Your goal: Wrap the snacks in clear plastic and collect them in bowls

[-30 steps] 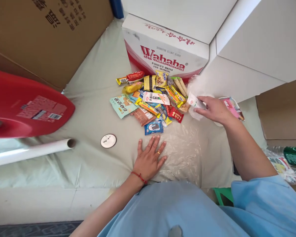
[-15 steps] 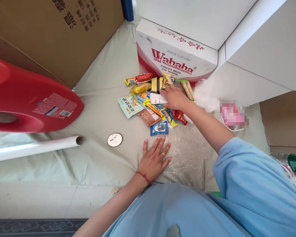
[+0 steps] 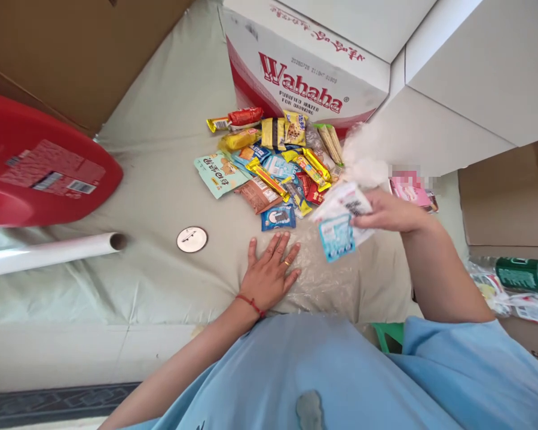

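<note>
My right hand (image 3: 385, 210) is closed on several small packets, one of them a light-blue packet (image 3: 337, 237) hanging at the lower left, with white packets (image 3: 343, 200) behind it, slightly blurred. They are above a clear plastic sheet (image 3: 332, 286), right of the snack heap. My left hand (image 3: 269, 269) lies flat with fingers spread, partly on that plastic, just below a dark-blue packet (image 3: 278, 217). In the heap are a pale-green pouch (image 3: 221, 173), a brown packet (image 3: 257, 195), yellow bars (image 3: 314, 169) and a red-wrapped snack (image 3: 245, 116).
A Wahaba-type white and red carton marked Wahaha (image 3: 305, 77) stands behind the heap. On the left are a red jug (image 3: 49, 161), a white tube (image 3: 54, 254) and a round badge (image 3: 192, 239). A pink packet (image 3: 410, 191) and a green-labelled bottle (image 3: 524, 275) are on the right.
My right hand has drawn back from the heap toward the right, carrying packets out of it. My left hand stays flat on the surface. The view has shifted a little.
</note>
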A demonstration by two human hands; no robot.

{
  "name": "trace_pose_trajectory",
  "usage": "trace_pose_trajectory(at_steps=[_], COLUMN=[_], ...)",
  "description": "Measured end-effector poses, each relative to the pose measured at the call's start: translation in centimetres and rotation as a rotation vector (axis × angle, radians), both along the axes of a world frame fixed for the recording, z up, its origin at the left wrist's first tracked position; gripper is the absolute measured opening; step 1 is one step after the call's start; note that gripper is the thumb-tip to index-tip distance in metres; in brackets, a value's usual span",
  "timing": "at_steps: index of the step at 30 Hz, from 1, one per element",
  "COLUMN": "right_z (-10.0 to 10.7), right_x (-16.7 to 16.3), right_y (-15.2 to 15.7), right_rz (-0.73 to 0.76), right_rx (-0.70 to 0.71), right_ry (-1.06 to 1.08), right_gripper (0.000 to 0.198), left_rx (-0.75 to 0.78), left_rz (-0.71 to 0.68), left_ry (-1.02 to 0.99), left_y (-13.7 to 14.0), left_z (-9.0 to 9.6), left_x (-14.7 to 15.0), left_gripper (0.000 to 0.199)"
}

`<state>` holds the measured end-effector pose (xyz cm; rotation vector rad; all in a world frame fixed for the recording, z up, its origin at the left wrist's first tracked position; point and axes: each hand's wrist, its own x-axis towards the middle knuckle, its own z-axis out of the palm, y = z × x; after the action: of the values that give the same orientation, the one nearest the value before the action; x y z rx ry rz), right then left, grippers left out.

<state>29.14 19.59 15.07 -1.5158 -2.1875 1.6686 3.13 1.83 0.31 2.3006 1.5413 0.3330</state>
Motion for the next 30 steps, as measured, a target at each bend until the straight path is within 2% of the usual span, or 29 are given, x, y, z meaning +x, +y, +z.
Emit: trace_pose_trajectory(at_steps=[2,4,6,9,12,14,17,20,22,24,27,29,30], right_z=[-1.2,-2.4,-3.0,-2.3,-1.1,-1.0,-2.6,-5.0,-5.9,-5.5,-2.9,-0.8,-0.1], right_x=[-0.5,-1.3,-1.4,0.5,2.7,2.8,0.4,-3.4,-5.3,-5.9,-4.3,-2.4,-1.5], right_y=[-1.8,-2.8,-2.8,-1.3,1.3,3.2,5.9,8.6,10.3,11.4,10.5,8.1,6.4], right_rz=[0.127,0.187,0.172,0.051,-0.14,-0.24,-0.324,-0.418,-0.51,-0.631,-0.743,-0.655,-0.545], right_rx=[-0.133,-0.158,-0.151,-0.098,0.041,0.128,0.217,0.275,0.349,0.469,0.638,0.638,0.564], right_ry=[-0.003,-0.002,0.014,0.036,0.054,0.134,0.283,0.369,0.404,0.407,0.471,0.561,0.554], right_gripper=[0.031,0.024,0.02,0.022,0.028,0.032,0.042,0.055,0.062,0.065,0.055,0.046,0.045], left_rx=[0.003,0.005,0.008,0.01,0.015,0.019,0.022,0.023,0.024,0.023,0.021,0.016,0.012], left_rz=[-0.001,0.0,0.003,0.009,0.01,0.013,0.022,0.015,0.006,0.001,0.005,0.01,0.012], left_ry=[0.009,0.017,0.019,0.02,0.024,0.028,0.045,0.073,0.091,0.103,0.102,0.095,0.091], left_y=[0.0,0.0,0.0,-0.1,-0.1,0.0,0.0,0.0,0.0,0.0,0.0,0.0,0.0], left_z=[0.0,0.0,0.0,0.1,0.1,0.1,0.1,0.1,0.1,0.0,0.0,0.0,0.0], left_x=[0.0,0.0,0.0,0.1,0.1,0.1,0.1,0.1,0.1,0.0,0.1,0.1,0.1], left_gripper=[0.057,0.057,0.057,0.057,0.056,0.056,0.056,0.056,0.056,0.056,0.057,0.057,0.057])
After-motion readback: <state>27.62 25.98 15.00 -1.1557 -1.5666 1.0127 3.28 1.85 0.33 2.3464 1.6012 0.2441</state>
